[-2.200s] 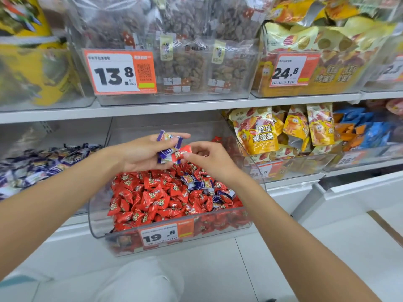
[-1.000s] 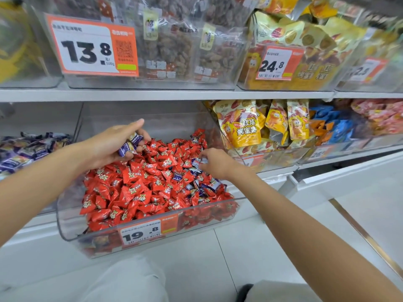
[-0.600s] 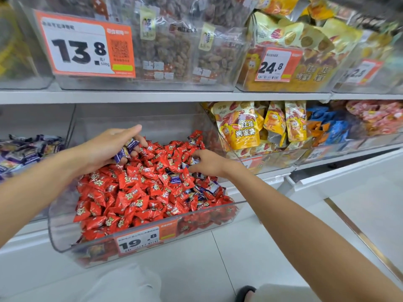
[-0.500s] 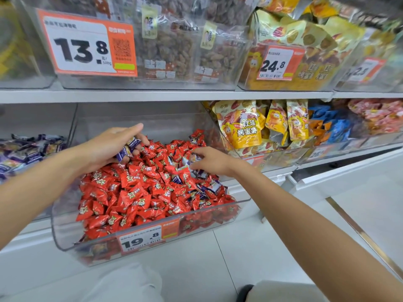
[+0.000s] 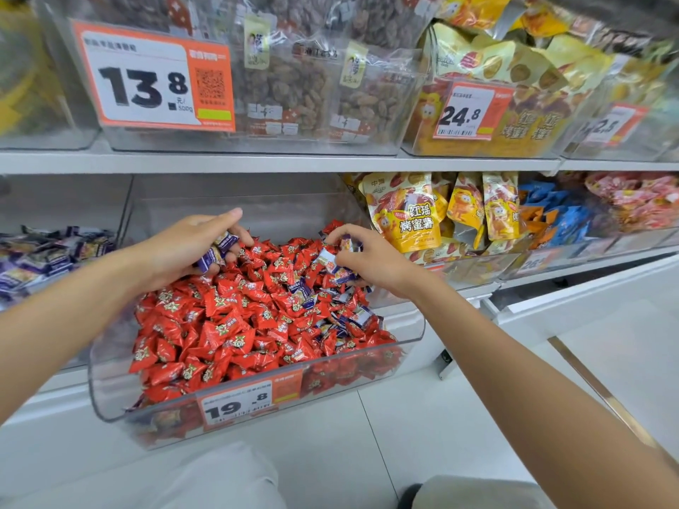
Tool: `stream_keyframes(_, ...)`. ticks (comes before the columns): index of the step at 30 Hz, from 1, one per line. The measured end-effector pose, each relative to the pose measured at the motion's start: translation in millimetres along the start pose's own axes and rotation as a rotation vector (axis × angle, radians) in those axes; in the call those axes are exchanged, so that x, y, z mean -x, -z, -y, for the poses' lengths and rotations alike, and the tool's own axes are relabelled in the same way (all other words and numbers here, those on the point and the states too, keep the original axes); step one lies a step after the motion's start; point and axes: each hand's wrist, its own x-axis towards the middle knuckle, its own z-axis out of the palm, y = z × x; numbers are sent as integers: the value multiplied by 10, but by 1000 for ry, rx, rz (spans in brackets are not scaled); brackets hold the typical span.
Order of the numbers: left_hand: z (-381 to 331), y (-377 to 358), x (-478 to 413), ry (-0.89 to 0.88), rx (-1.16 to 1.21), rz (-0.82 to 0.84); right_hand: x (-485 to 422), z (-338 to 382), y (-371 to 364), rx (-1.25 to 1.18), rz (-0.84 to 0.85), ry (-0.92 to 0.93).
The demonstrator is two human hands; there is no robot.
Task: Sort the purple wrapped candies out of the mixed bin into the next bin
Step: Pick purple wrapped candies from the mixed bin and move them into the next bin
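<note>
Left hand (image 5: 180,247) gripping purple candies (image 5: 217,250), partly hidden, right hand (image 5: 373,260) pinching a candy (image 5: 328,259), print unreadable

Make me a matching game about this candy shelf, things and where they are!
1 left hand
2 clear plastic mixed bin of red wrapped candies
3 yellow snack bags
4 clear plastic bin of purple candies

A right of the mixed bin
B far left, lower shelf
C grips purple wrapped candies
D has the orange 19.8 price tag

Pairs: 1-C, 2-D, 3-A, 4-B
</note>
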Motion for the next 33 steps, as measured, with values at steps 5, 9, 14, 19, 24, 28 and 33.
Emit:
stream_keyframes(5, 14, 7, -30, -18, 19, 5, -167, -142, -146, 308, 153, 73)
stream_keyframes(9, 30, 23, -41, -26, 41, 11, -290, -306, -409, 475, 456, 3)
stream_keyframes(14, 8, 16, -27, -20, 14, 29, -349, -389, -583, 331, 362, -18)
stream_keyframes(19, 21, 7, -40, -10, 6, 7, -292, -317, -409, -8, 217, -13)
stream_keyframes(24, 3, 11, -26, -5, -42, -13, -97, -157, -280, -153, 134, -5)
stream_keyframes(28, -1, 9, 32, -66, -92, -8, 56, -58, -182, -224, 148, 8)
stream_keyframes(33, -74, -175, 149, -178, -254, 136, 219, 138, -106, -249, 135, 86)
